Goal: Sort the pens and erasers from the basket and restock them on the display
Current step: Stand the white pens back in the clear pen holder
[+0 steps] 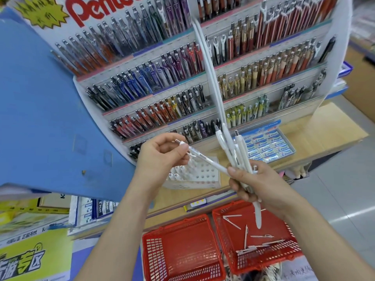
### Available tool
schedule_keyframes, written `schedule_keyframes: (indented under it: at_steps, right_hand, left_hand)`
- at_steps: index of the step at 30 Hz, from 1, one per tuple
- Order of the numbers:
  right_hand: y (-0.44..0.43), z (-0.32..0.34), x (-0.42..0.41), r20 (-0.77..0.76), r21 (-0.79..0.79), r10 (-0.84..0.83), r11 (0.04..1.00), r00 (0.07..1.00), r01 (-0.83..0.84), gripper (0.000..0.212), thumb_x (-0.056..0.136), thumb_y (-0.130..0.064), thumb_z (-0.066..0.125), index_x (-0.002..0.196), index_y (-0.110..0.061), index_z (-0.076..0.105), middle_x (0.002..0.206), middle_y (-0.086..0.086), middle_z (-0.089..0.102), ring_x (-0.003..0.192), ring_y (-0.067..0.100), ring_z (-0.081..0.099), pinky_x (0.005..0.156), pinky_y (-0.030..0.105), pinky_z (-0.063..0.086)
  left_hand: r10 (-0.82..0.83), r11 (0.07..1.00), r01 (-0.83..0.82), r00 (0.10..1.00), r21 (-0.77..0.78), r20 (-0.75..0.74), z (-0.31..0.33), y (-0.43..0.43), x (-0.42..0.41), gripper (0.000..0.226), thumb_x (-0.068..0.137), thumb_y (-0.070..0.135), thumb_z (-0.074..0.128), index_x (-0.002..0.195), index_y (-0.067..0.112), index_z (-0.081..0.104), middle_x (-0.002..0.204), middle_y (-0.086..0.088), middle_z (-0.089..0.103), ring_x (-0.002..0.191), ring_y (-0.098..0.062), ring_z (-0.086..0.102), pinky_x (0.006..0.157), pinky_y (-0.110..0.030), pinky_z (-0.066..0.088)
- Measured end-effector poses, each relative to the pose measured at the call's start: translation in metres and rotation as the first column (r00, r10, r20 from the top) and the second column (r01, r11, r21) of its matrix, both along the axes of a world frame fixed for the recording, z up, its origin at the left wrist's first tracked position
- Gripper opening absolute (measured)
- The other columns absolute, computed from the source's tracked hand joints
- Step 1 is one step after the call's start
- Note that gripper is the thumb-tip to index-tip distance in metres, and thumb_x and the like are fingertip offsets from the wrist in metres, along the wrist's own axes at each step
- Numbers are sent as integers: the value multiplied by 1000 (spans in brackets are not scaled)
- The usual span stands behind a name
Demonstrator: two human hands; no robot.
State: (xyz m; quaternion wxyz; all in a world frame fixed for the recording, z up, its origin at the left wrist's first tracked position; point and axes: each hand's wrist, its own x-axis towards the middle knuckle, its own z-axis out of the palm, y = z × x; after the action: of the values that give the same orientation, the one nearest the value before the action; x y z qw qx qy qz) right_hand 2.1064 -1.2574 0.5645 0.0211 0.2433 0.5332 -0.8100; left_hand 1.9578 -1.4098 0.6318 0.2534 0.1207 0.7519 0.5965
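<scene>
The left hand (162,157) pinched one slim white pen (205,160) between thumb and curled fingers, its silver tip poking out past the thumb and its other end reaching towards the right hand (256,184). The right hand was clamped round a bundle of matching white pens (233,151), fanned upward in front of the pen display (182,82). More white pens (246,235) lay loose in the right red basket (267,262), nearer than the box of erasers (269,147).

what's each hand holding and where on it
Left hand pinches one white pen near its clip end; right hand grips a bundle of white pens around their barrels.
</scene>
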Motion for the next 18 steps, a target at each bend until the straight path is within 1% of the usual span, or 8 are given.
schedule_keyframes:
  at_steps: [3, 5, 7, 9, 11, 13, 15, 18]
  right_hand:
    - [-3, -11, -5, 69, 70, -118, 991, 991, 113, 14, 90, -20, 62, 81, -11, 59, 62, 10, 55, 42, 16, 40, 39, 20, 26]
    - [-3, -18, -5, 116, 99, -186, 980, 976, 175, 16, 89, -20, 62, 83, -5, 59, 62, 7, 54, 42, 16, 39, 39, 21, 26]
    - [-3, -24, 0, 146, 98, -231, 971, 962, 218, 22, 87, -17, 62, 88, 5, 58, 62, 5, 52, 43, 17, 39, 38, 21, 26]
    - [-2, -27, 5, 167, 99, -254, 966, 953, 241, 21, 88, -14, 61, 93, 6, 59, 64, 6, 54, 42, 17, 41, 38, 20, 26]
    - [-3, -29, 8, 169, 104, -239, 969, 956, 224, 12, 89, -10, 58, 98, -3, 63, 65, 8, 57, 41, 17, 42, 38, 21, 27]
    - [-3, -31, 9, 163, 106, -224, 972, 961, 209, 9, 91, -9, 56, 98, -11, 62, 67, 10, 61, 42, 18, 45, 39, 22, 28]
    - [-1, -32, 11, 161, 111, -220, 973, 962, 204, 8, 91, -10, 57, 99, -11, 56, 70, 10, 65, 43, 20, 48, 39, 22, 29]
    - [1, -32, 14, 152, 107, -214, 974, 965, 199, 13, 92, -12, 57, 104, -9, 52, 72, 9, 67, 45, 20, 50, 39, 23, 29]
  left_hand:
    - [78, 995, -85, 988, -45, -136, 1, -1, -5, 13, 82, -2, 67, 88, 10, 70, 70, -10, 70, 59, -17, 65, 62, -28, 58]
    - [99, 986, -132, 956, -105, -277, -1, -2, -13, 17, 83, 0, 68, 83, 16, 70, 67, -6, 69, 58, -15, 65, 63, -29, 59]
    - [51, 971, -136, 922, -197, -384, -8, -1, -19, 22, 84, 5, 68, 77, 26, 69, 65, -1, 68, 57, -13, 64, 64, -32, 58]
    - [-33, 951, -110, 892, -288, -451, -20, 3, -20, 23, 84, 13, 69, 74, 34, 68, 64, 6, 68, 60, -14, 66, 67, -36, 58]
    - [-117, 926, -91, 853, -366, -508, -33, 7, -17, 15, 84, 18, 69, 76, 30, 71, 63, 8, 68, 64, -15, 65, 69, -38, 57]
    - [-191, 900, -89, 800, -427, -569, -43, 11, -14, 7, 85, 18, 68, 80, 20, 73, 66, 5, 68, 66, -16, 63, 70, -37, 54]
    - [-235, 884, -83, 773, -461, -589, -53, 15, -14, 8, 86, 19, 67, 84, 15, 73, 69, 1, 68, 69, -18, 63, 70, -37, 53]
    - [-271, 861, -72, 772, -503, -575, -64, 20, -15, 9, 87, 21, 67, 87, 15, 73, 72, 0, 69, 70, -20, 64, 71, -38, 54]
